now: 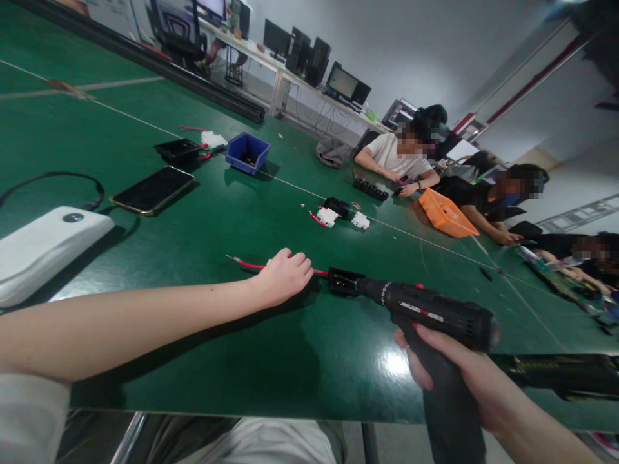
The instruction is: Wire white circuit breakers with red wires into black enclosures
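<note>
My right hand [454,370] grips a black cordless screwdriver [430,312] by its handle. The screwdriver's nose points left and meets a small black housing [342,281] lying on the green table. Left of that housing, my left hand [285,277] is closed over a part with red wire [251,265]. Red wire shows on both sides of the fingers, and its far left end looks bare. Most of what lies under the left hand is hidden.
Beyond my hands lie white and black parts [329,216]. A blue bin [247,153], black tray [178,151], phone [153,190] and white power bank [51,248] are at left. An orange bin [447,212] stands near other people seated across the table.
</note>
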### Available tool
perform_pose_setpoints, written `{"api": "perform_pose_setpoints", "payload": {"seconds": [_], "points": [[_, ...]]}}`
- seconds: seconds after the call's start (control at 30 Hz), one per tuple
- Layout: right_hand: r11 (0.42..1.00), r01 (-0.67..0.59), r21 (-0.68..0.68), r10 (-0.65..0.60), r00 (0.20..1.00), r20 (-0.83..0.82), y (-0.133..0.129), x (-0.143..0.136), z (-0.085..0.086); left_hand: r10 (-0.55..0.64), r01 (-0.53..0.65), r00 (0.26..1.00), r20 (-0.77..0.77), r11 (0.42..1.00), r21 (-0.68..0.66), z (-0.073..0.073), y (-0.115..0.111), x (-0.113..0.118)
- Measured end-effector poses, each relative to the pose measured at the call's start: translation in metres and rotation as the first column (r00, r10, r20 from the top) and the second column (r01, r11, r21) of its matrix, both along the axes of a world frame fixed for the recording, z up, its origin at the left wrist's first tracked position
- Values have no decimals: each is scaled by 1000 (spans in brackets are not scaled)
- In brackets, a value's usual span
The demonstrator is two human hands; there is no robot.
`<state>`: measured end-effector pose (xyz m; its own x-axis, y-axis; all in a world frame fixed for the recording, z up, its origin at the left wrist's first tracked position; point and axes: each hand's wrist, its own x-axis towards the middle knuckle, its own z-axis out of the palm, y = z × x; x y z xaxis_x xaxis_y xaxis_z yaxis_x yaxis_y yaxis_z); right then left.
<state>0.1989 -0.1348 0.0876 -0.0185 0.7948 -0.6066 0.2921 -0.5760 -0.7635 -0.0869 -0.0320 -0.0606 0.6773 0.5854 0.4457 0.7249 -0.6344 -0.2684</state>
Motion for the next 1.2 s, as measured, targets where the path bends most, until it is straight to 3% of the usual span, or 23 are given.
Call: {"api": "perform_pose_setpoints", "payload": {"seconds": [0.2,0.53,0.77,1.1,1.2], "points": [[1000,-10,9,10,998,-56,3,5,-2,-9,9,1000,20,1000,16,-1,1,0],[997,81,1,-78,965,-250,3,11,-9,2,-2,1000,13,1000,19,0,0,1],[996,95,2,-92,973,-213,2,22,-17,12,-12,1000,4,1000,-9,1,1,1],[1000,5,-3,-5,981,-194,4,42,-28,20,-20,999,-42,1000,-7,6,1,3],[998,32,52,-21,980,-200,6,50,-31,19,-19,998,-60,1000,5,7,1,3]]}}
